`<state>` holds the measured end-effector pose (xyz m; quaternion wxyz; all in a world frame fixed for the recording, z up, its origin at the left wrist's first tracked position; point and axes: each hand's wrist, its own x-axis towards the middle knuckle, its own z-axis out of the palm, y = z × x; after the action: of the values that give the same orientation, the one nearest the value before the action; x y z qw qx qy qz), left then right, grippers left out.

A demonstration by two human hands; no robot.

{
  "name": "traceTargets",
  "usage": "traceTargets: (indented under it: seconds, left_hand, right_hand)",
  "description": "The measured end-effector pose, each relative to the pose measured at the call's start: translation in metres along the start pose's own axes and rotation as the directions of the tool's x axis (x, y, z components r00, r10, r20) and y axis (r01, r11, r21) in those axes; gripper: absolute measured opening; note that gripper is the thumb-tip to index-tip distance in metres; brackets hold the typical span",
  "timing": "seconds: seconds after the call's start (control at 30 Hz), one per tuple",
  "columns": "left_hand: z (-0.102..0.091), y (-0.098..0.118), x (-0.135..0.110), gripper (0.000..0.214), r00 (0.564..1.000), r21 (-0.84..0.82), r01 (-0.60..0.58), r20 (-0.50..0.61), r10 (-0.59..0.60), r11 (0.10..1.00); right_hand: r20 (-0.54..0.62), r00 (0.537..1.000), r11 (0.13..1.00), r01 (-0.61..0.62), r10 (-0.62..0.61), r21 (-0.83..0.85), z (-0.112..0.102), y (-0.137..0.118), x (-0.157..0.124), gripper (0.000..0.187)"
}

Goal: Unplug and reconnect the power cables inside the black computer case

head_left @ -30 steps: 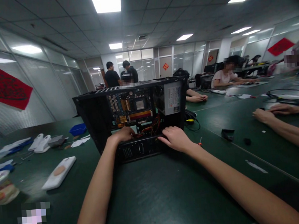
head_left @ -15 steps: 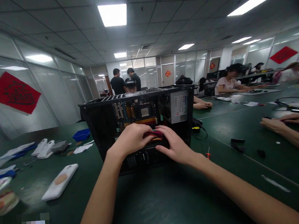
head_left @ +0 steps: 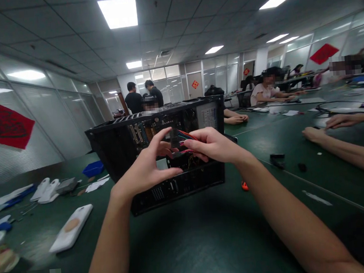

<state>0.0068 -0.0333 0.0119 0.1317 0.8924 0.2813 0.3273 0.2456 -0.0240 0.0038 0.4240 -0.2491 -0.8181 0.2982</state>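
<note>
An open black computer case (head_left: 110, 152) stands on the green table in front of me, tilted in view. Inside it are a motherboard (head_left: 168, 125) and a silver power supply (head_left: 207, 117) at the upper right. My right hand (head_left: 215, 144) pinches a bundle of coloured power cables (head_left: 185, 135) in front of the case opening. A dark plug (head_left: 174, 138) at the bundle's end points left, toward my left hand (head_left: 145, 166). That hand is open, thumb and fingers spread around the plug; whether a fingertip touches it I cannot tell.
On the left lie a white phone (head_left: 72, 228), a blue tray (head_left: 93, 169) and white papers. An orange-handled screwdriver (head_left: 244, 185) sits right of the case, partly behind my forearm. Another person's hands (head_left: 317, 137) rest on the table at right; more people sit farther back.
Both hands have risen from the case's lower interior, bringing the cables and plug outward into view. My left hand has spread its fingers. The view has shifted rightward, and the case looks more tilted.
</note>
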Motion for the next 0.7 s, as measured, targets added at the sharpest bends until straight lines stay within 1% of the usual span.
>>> traceTargets:
  seconds: [0.07, 0.1, 0.13, 0.2, 0.3, 0.43, 0.5, 0.57, 0.63, 0.7]
  left_hand:
    - [0.009, 0.009, 0.005, 0.072, 1.000, 0.007, -0.024, -0.008, 0.024, 1.000]
    - [0.012, 0.013, 0.007, 0.064, 0.999, 0.010, -0.032, -0.009, 0.032, 0.999]
    - [0.014, 0.016, 0.007, 0.060, 0.999, 0.013, -0.036, -0.007, 0.036, 0.999]
    - [0.015, 0.022, 0.005, 0.066, 0.999, 0.024, -0.037, -0.013, 0.038, 0.999]
    - [0.015, 0.027, 0.000, 0.080, 0.999, 0.063, -0.021, -0.037, 0.023, 0.998]
    - [0.013, 0.026, -0.004, 0.083, 0.999, 0.101, -0.019, -0.048, 0.024, 0.995]
    - [0.010, 0.025, -0.005, 0.084, 0.998, 0.120, -0.026, -0.051, 0.033, 0.992]
    - [0.007, 0.025, -0.006, 0.082, 0.997, 0.158, -0.026, -0.063, 0.036, 0.987]
    - [0.004, 0.027, -0.007, 0.073, 0.996, 0.215, -0.027, -0.076, 0.044, 0.976]
    - [0.001, 0.031, -0.008, 0.063, 0.996, 0.267, -0.025, -0.078, 0.048, 0.963]
  right_hand:
    - [0.026, 1.000, 1.000, 0.012, -0.012, 0.000, 0.003, -0.006, -0.005, 0.041]
    - [0.031, 0.999, 0.999, 0.034, -0.033, -0.024, 0.004, -0.008, -0.007, 0.040]
    - [0.029, 0.998, 0.997, 0.060, -0.059, -0.054, 0.005, -0.011, -0.008, 0.039]
    - [0.012, 0.994, 0.990, 0.106, -0.105, -0.095, 0.007, -0.014, -0.009, 0.038]
    - [0.009, 0.993, 0.991, 0.116, -0.115, -0.069, 0.010, -0.015, -0.009, 0.041]
    - [0.044, 0.993, 0.993, 0.108, -0.106, -0.037, 0.016, -0.011, -0.008, 0.046]
    - [0.041, 0.993, 0.993, 0.115, -0.113, -0.042, 0.019, -0.008, -0.007, 0.047]
    - [0.015, 0.994, 0.993, 0.111, -0.110, -0.036, 0.023, -0.007, -0.006, 0.048]
    - [0.003, 0.996, 0.996, 0.091, -0.091, -0.013, 0.026, -0.006, -0.004, 0.047]
    - [0.018, 0.998, 0.999, 0.053, -0.053, 0.007, 0.029, -0.007, -0.004, 0.046]
